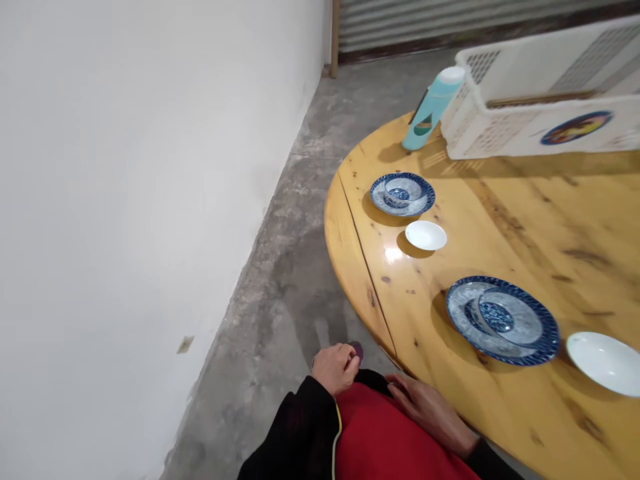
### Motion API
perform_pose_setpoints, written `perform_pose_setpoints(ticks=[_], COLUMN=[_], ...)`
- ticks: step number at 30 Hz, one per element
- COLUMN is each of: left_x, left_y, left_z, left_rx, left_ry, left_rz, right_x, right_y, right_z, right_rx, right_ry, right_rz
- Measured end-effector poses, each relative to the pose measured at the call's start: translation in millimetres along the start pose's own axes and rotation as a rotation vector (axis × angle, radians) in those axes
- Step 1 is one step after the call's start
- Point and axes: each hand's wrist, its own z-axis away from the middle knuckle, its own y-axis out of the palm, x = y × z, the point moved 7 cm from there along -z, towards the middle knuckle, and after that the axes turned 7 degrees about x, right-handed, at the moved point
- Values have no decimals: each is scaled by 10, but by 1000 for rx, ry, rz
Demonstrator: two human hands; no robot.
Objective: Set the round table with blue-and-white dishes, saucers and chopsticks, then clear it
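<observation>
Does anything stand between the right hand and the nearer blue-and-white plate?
No visible object does; only the edge and top of the wooden table lie between the right hand and this blue-and-white plate. A white bowl sits beside it.

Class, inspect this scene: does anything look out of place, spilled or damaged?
Nothing clearly stands out. The far blue dish, near blue dish, far white dish and near white dish sit on the table with no visible spill or breakage. Only the bottle looks slanted, probably from the camera angle.
</observation>
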Motion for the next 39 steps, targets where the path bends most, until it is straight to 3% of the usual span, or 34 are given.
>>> perform_pose_setpoints(ticks=[7,12,18,22,26,30,35,39], left_x=[-265,-418,-730,-941,-1092,-1198,-1300,-1394], left_y=[-533,-1084,-1800,-2105,-2255,-2275,-2217,-2211], left_z=[-500,-1028,-2032,-2813,-3480,-3964,-4393,-4517], left_rx=[-149,-216,-219,-176,-135,-57,8,-16], left_ry=[25,23,65,19,-17,-1,40,107], left_rz=[184,400,383,273,185,146,147,183], right_x=[257,266,56,-99,-114,-24,97,94], right_y=[-520,-661,-709,-760,-747,-686,-664,-738], right_z=[-126,-92,-52,11,68,103,95,71], right_rx=[-91,-123,-244,-412,-519,-610,-711,-741], right_ry=[-79,-76,40,174,309,433,471,468], right_rz=[-231,-313,-397,-447,-525,-606,-700,-683])
